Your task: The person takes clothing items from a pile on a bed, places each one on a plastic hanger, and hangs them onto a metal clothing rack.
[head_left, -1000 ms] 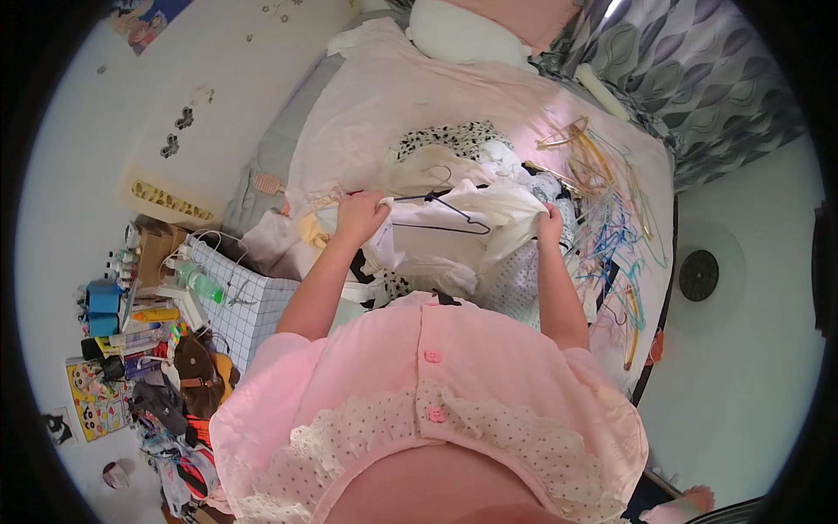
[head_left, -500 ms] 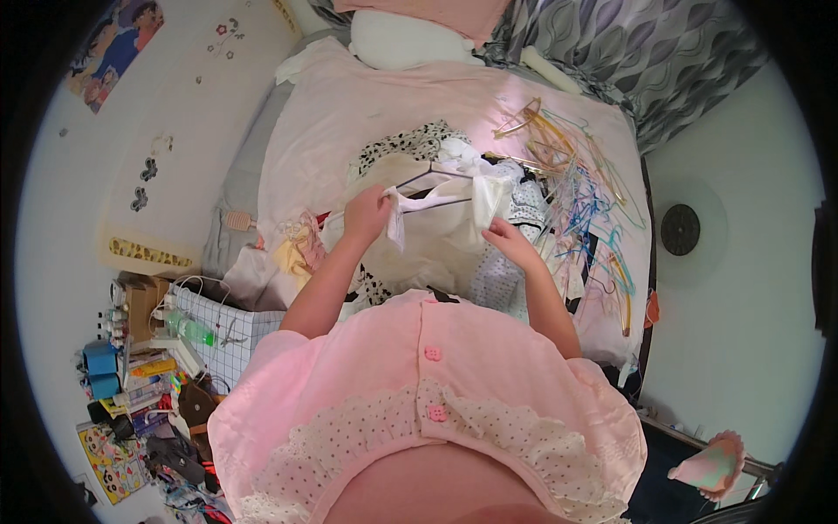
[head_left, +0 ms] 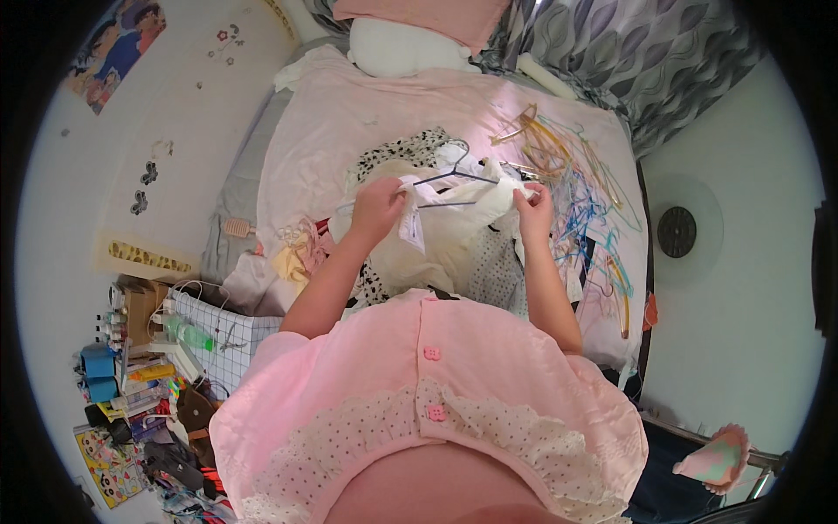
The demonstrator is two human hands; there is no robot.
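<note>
So the step in hand, as far as I could judge, was getting a thin cream-white cloth garment (head_left: 494, 204) seated on a slim dark blue triangular hanger (head_left: 454, 173), both held over the pale pink-sheeted bed (head_left: 314, 122) around the centre of the frame. The hands were well apart: the left hand (head_left: 381, 210) was closed on the cloth by the hanger's left end, and the right hand (head_left: 535, 212) had fabric pinched between thumb and fingers near the other end. Couldn't tell if either gripped the hanger too, since cloth hid its ends. I'd reckon the next move called for easing the fabric out evenly over both ends so neither side slipped off. Direction-wise, the hook pointed toward the top of the frame, and the hanger's long axis ran left to right, pretty much level. Cloth hung toward the lower part of the frame, though where it met the pile underneath was honestly hard to make out.
</note>
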